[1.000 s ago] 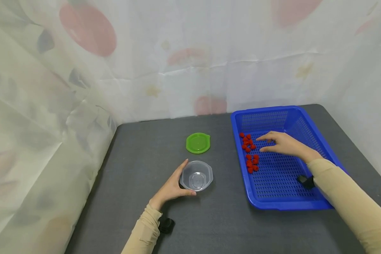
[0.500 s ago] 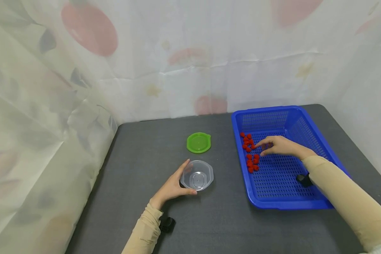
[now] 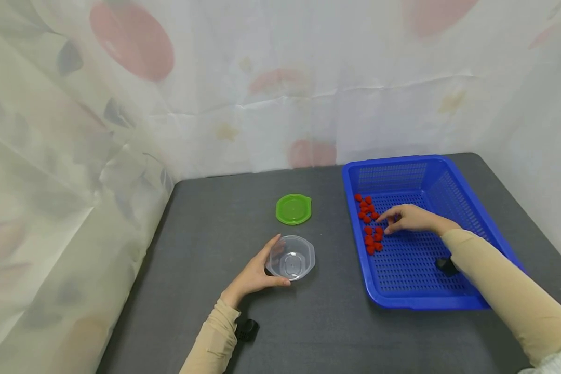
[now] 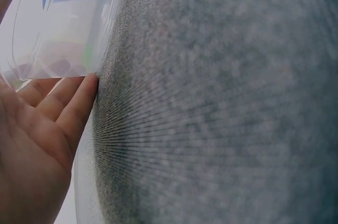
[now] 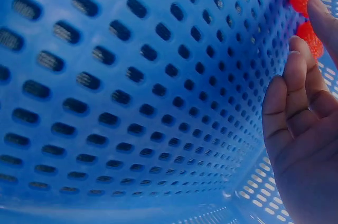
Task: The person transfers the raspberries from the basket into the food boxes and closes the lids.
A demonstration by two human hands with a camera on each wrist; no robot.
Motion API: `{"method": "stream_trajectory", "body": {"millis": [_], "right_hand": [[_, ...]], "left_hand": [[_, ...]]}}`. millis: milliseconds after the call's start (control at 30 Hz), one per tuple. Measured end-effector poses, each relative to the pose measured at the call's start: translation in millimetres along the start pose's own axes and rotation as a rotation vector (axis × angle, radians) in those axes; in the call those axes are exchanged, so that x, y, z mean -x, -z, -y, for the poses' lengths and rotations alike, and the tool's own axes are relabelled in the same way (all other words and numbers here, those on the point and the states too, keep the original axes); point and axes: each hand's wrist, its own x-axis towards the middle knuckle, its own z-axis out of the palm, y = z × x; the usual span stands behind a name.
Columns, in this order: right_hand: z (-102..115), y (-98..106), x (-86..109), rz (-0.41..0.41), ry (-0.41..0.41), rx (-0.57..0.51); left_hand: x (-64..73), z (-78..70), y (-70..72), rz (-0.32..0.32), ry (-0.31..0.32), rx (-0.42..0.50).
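My left hand (image 3: pixel 254 275) holds a clear plastic bowl (image 3: pixel 292 258) on the grey table, thumb at its near side and fingers at its far left. In the left wrist view several fingers touch the wall of this bowl (image 4: pixel 63 34). Over the blue basket (image 3: pixel 416 303), my right hand (image 3: pixel 411 218) reaches down with bent fingers, its thumb and forefinger apart. Their tips are right at the small red berries (image 3: pixel 369 240) grouped along the basket's left side. Seen from the right wrist, a bumpy red berry (image 5: pixel 310 39) lies just beyond the fingertips.
A green lid (image 3: pixel 293 209) lies flat behind the bowl. The basket has raised, perforated walls and takes up the right of the grey table (image 3: pixel 205 234). A printed curtain (image 3: pixel 243 124) hangs along the back and sides.
My right hand has come down and slightly nearer to me beside the berries, its fingers bending more. The left hand stays at the bowl.
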Motion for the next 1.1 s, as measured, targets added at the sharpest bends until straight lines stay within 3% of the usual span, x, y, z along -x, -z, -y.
{"method": "stream_trajectory", "body": {"millis": [200,267,833,1100], "right_hand": [[-2,-4,-3.6,0.015,-0.033,-0.004],[-4,-5,-5.5,0.022,-0.044,-0.011],[-9,-6,-7.5,0.064,-0.087,-0.062],[-9,-6,-7.5,0.071,-0.069,-0.100]], "left_hand": [[5.3,-25.8,8.1,0.036,0.017,-0.001],[6.0,-28.4,8.8,0.040,0.027,0.008],[3.6,-28.1,8.1,0.063,-0.020,0.107],[4.5,-32.8,5.4,0.051,-0.003,0.119]]}}
